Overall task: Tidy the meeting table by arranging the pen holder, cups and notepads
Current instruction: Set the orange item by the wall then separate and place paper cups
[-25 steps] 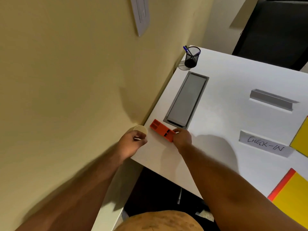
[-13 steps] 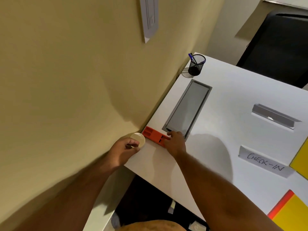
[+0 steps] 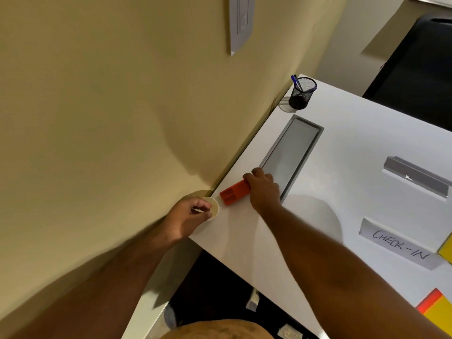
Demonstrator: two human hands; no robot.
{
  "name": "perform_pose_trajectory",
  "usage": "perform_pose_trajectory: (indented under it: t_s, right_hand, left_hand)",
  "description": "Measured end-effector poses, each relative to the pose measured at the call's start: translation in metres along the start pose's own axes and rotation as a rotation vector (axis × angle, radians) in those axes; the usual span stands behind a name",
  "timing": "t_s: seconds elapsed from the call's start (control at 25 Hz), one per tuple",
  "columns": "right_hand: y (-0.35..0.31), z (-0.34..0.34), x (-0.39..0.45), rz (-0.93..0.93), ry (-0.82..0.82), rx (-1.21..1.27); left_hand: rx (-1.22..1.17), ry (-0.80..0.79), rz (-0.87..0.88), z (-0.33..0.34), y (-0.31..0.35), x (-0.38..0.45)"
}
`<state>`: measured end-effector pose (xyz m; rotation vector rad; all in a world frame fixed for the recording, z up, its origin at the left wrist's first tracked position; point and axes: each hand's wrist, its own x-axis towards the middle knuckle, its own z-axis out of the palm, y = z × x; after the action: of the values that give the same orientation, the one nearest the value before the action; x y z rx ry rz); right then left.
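Note:
On the white table [image 3: 342,152], near its left corner by the wall, lies an orange compartmented pen holder [image 3: 233,193]. My right hand [image 3: 263,188] grips its right end. My left hand [image 3: 189,216] is closed around a cream paper cup [image 3: 214,207] that stands at the very corner, just left of the orange holder. A black mesh pen cup [image 3: 302,94] with blue pens stands at the far corner. Yellow notepads [image 3: 440,314] with an orange edge lie at the right edge of view.
A grey recessed cable tray [image 3: 292,155] runs along the table beside my right hand. A grey sign stand [image 3: 415,174] and a "CHECK-IN" card [image 3: 401,243] lie to the right. The beige wall borders the table's left side; a dark chair [image 3: 415,69] stands behind.
My right hand has pushed the orange holder closer to the wall and the cable tray. My left hand has stayed on the cup at the corner.

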<state>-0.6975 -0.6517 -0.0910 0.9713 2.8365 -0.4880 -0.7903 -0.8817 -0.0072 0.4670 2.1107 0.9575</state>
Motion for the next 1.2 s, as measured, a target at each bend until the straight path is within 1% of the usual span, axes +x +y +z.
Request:
perform_pose_trajectory:
  t_s: [0.08, 0.2, 0.28, 0.36, 0.44, 0.68, 0.84, 0.92, 1.08, 1.2]
  right_hand:
    - [0.002, -0.013, 0.018, -0.053, -0.027, -0.097]
    - [-0.006, -0.021, 0.035, -0.129, -0.060, -0.167]
    - [-0.013, -0.020, 0.042, -0.216, -0.075, -0.162]
    - [-0.018, -0.016, 0.044, -0.253, -0.092, -0.069]
    - [-0.020, -0.008, 0.042, -0.213, -0.083, 0.043]
    - [-0.017, 0.022, 0.016, -0.004, -0.017, 0.348]
    - [-0.024, 0.029, -0.009, 0.193, 0.101, 0.583]
    - [-0.034, 0.027, -0.020, 0.204, 0.036, 0.603]
    - [-0.042, 0.023, -0.022, 0.111, -0.123, 0.631]
    - [-0.039, 0.020, -0.021, 0.091, -0.157, 0.652]
  left_hand:
    - [0.003, -0.003, 0.001, 0.002, -0.002, -0.001]
    - [-0.005, 0.003, -0.011, 0.006, -0.005, -0.006]
    - [-0.008, 0.002, -0.014, 0.007, -0.010, -0.009]
    - [-0.007, 0.000, -0.023, 0.007, -0.014, -0.013]
    - [-0.005, 0.007, -0.036, 0.007, -0.018, -0.015]
    - [0.000, 0.021, -0.078, 0.008, -0.025, -0.016]
    - [-0.016, 0.047, -0.102, 0.012, -0.032, -0.020]
    - [-0.011, 0.048, -0.105, 0.012, -0.034, -0.024]
    - [0.007, 0.055, -0.114, 0.010, -0.036, -0.031]
    - [0.010, 0.068, -0.107, 0.007, -0.037, -0.035]
